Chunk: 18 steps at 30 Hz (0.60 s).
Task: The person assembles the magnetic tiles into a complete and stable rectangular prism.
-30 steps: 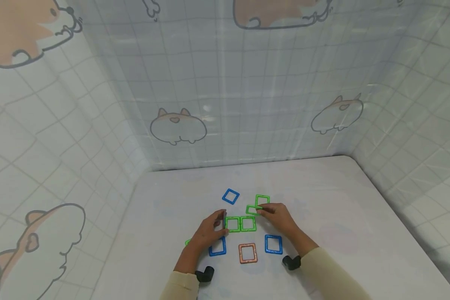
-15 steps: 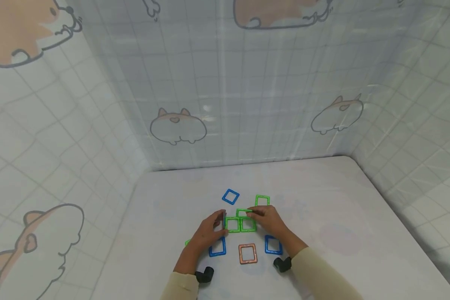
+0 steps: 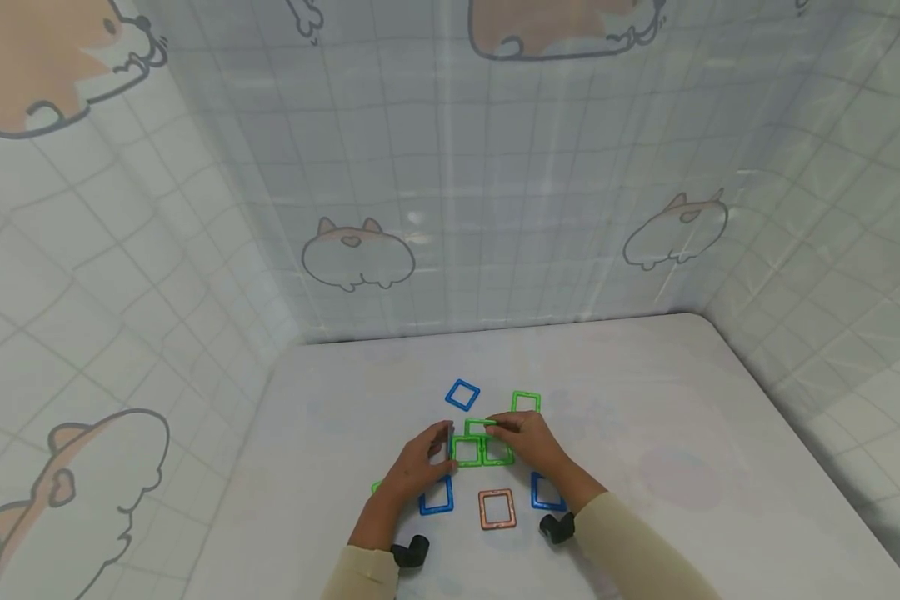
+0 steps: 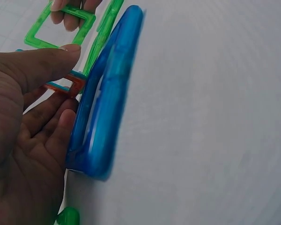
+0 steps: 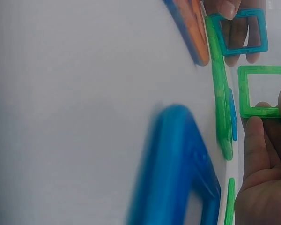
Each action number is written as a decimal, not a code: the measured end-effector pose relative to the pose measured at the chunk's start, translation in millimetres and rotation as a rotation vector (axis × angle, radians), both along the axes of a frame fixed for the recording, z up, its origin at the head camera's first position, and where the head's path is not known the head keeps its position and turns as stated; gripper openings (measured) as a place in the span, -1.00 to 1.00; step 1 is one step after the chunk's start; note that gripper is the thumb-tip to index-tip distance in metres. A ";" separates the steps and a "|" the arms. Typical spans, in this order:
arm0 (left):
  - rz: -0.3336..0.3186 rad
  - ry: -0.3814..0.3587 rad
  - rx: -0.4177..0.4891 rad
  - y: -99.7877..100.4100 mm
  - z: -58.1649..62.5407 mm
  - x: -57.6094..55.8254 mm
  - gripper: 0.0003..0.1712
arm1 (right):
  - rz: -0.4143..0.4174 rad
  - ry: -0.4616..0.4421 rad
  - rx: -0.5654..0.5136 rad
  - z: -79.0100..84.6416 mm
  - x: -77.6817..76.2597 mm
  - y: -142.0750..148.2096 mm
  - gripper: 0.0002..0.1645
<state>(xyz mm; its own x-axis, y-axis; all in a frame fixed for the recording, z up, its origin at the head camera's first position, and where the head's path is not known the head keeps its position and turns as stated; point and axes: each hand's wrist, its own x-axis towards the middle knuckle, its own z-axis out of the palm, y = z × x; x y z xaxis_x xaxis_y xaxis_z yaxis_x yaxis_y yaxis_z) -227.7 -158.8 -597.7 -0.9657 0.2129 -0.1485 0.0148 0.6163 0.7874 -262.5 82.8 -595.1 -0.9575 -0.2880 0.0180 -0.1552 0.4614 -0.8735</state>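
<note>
My left hand (image 3: 414,467) pinches a blue square magnetic tile (image 5: 247,50) standing on edge at the left side of two joined green tiles (image 3: 467,464) that lie flat. My right hand (image 3: 528,437) pinches another green square tile (image 5: 244,91), held upright at the far edge of the flat pair. In the head view the right fingers cover part of that tile, and whether it touches the pair cannot be told. A flat blue tile (image 3: 437,511) lies below the left hand, partly under it. Another blue tile (image 3: 550,505) lies beside the right wrist.
An orange tile (image 3: 497,526) lies nearest the front, between the forearms. Farther back are a tilted blue tile (image 3: 457,403) and a loose green tile (image 3: 527,393). A green piece (image 3: 376,485) shows behind the left wrist. Printed curtains (image 3: 495,167) enclose the white table (image 3: 645,400).
My right hand has moved left with its green tile, from beside the loose green tile to the far edge of the flat pair. The left hand stays on the upright blue tile.
</note>
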 end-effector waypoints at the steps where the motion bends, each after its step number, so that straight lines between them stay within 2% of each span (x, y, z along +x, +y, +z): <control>1: -0.002 0.003 0.002 -0.1 -0.1 0.1 -0.15 | -0.003 0.004 0.002 0.1 -0.2 -0.6 -0.74; 7: -0.013 0.016 0.018 -1.1 -1.8 0.0 -0.15 | 0.007 0.013 -0.004 -0.2 -1.5 -3.3 -0.74; 14: -0.025 0.008 0.042 -2.1 -5.4 -0.8 -0.14 | 0.000 -0.035 -0.002 -1.8 -1.5 -6.4 -0.67; 18: -0.022 0.008 0.037 -3.1 -4.5 -1.5 -0.14 | 0.016 -0.021 -0.007 -1.5 -2.6 -9.1 -0.63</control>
